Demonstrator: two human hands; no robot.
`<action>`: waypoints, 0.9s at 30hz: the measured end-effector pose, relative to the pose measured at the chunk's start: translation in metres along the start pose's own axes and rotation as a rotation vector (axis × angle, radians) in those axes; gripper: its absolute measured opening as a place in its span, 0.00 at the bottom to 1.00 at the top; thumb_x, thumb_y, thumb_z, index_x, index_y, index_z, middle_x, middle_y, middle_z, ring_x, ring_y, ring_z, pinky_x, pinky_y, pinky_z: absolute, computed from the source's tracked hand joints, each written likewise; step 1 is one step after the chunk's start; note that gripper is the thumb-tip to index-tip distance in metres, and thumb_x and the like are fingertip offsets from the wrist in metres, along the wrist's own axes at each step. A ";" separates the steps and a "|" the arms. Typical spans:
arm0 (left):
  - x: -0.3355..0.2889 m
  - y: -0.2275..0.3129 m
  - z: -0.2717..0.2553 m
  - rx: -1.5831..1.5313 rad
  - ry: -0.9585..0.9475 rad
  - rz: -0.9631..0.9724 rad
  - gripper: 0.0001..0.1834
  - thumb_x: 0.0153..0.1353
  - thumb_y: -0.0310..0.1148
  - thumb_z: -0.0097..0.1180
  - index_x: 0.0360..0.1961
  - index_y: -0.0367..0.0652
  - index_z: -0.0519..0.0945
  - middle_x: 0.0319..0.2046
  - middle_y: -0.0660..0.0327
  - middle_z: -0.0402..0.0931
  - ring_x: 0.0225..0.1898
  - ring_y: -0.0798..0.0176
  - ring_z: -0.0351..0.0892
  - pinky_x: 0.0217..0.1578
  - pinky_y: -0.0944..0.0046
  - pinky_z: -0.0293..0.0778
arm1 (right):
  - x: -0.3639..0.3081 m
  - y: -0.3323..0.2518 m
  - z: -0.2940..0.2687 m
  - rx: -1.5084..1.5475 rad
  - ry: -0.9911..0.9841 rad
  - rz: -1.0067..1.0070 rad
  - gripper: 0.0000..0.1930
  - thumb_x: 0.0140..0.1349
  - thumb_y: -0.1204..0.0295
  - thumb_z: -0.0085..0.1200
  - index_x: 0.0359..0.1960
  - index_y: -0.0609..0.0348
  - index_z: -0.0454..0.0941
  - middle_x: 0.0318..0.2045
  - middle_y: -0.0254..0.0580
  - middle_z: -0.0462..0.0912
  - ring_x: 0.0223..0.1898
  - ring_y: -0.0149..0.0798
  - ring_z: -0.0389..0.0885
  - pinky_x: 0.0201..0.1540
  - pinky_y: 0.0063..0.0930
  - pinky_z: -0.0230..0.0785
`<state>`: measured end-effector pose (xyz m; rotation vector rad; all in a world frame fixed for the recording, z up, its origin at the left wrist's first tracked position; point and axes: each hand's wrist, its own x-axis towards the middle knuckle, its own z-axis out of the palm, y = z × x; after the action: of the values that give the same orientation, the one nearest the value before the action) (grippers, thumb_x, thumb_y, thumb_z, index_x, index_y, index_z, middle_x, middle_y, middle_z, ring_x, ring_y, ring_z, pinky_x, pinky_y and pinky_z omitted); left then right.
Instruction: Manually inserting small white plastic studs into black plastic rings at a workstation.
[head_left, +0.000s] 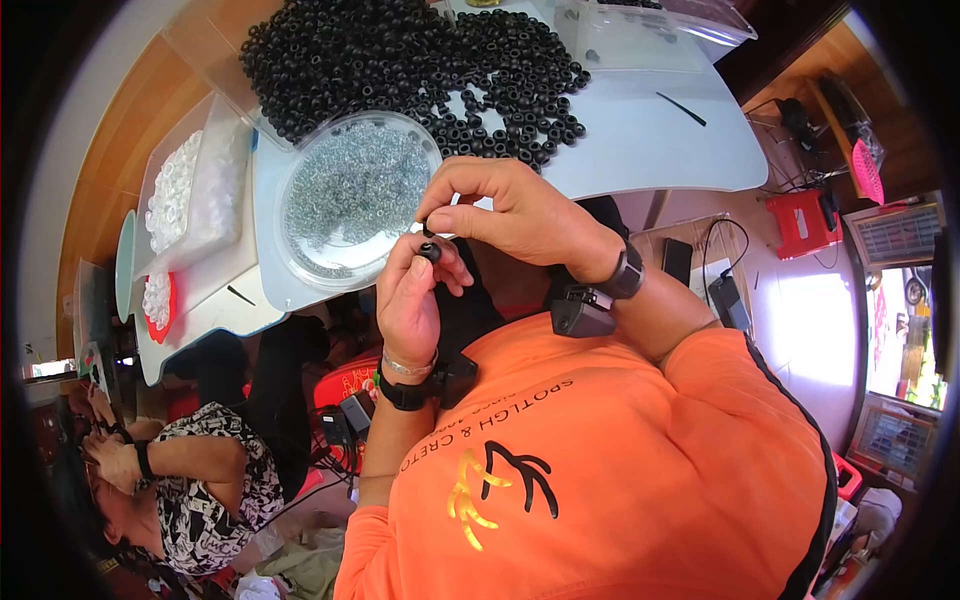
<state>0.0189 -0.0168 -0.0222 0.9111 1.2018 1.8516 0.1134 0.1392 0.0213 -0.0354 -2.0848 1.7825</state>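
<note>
Near the table's front edge, my left hand [408,305] is closed with a small round black part [429,251] between thumb and fingers. It has a hole in its top and looks like the pieces in the heap [340,65] of black ring-shaped parts. Just above it, my right hand [515,205] pinches a small dark piece [429,228]; its kind is too small to tell. The two pieces are very close, and whether they touch I cannot tell. Behind my hands stands a round clear tray [290,262] holding many tiny clear rings.
White parts fill a clear bin [225,190] at the left, and more lie in a red dish [158,325]. A thin black stick [681,109] lies on the table [670,150] at the right. A phone [677,261] rests lower right. Another person [200,470] sits at lower left.
</note>
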 end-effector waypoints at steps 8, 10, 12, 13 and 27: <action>0.000 -0.004 -0.002 0.010 -0.008 -0.002 0.20 0.67 0.44 0.40 0.37 0.34 0.69 0.29 0.54 0.72 0.29 0.62 0.73 0.29 0.68 0.67 | -0.002 0.002 0.004 -0.125 -0.011 -0.068 0.06 0.62 0.72 0.56 0.36 0.61 0.80 0.34 0.37 0.78 0.38 0.33 0.76 0.43 0.26 0.68; 0.000 -0.004 -0.003 0.013 -0.008 -0.002 0.20 0.68 0.44 0.39 0.37 0.34 0.70 0.29 0.55 0.72 0.29 0.62 0.73 0.29 0.69 0.67 | -0.002 0.002 0.005 -0.145 -0.010 -0.074 0.06 0.61 0.73 0.56 0.36 0.61 0.80 0.33 0.37 0.78 0.38 0.34 0.76 0.43 0.27 0.68; -0.001 -0.003 -0.002 0.016 -0.007 -0.003 0.20 0.68 0.43 0.39 0.38 0.33 0.70 0.29 0.55 0.72 0.29 0.62 0.73 0.30 0.69 0.67 | -0.003 0.003 0.005 -0.183 0.002 -0.101 0.06 0.61 0.73 0.56 0.36 0.61 0.80 0.33 0.38 0.79 0.38 0.34 0.76 0.43 0.28 0.68; 0.000 -0.002 0.000 0.022 0.007 -0.012 0.19 0.68 0.42 0.38 0.38 0.33 0.70 0.29 0.55 0.72 0.28 0.63 0.73 0.30 0.69 0.67 | -0.003 0.003 0.005 -0.222 0.015 -0.130 0.06 0.61 0.73 0.56 0.36 0.61 0.80 0.34 0.38 0.79 0.38 0.35 0.76 0.43 0.28 0.69; 0.000 0.001 0.006 -0.122 0.071 -0.120 0.19 0.69 0.38 0.37 0.50 0.32 0.68 0.35 0.58 0.73 0.32 0.68 0.72 0.33 0.69 0.69 | -0.010 0.017 0.015 -0.546 0.137 -0.312 0.18 0.46 0.73 0.63 0.42 0.56 0.80 0.33 0.36 0.81 0.38 0.41 0.77 0.41 0.31 0.72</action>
<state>0.0241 -0.0146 -0.0197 0.6968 1.1469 1.8512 0.1142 0.1252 0.0001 0.0165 -2.2626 0.9752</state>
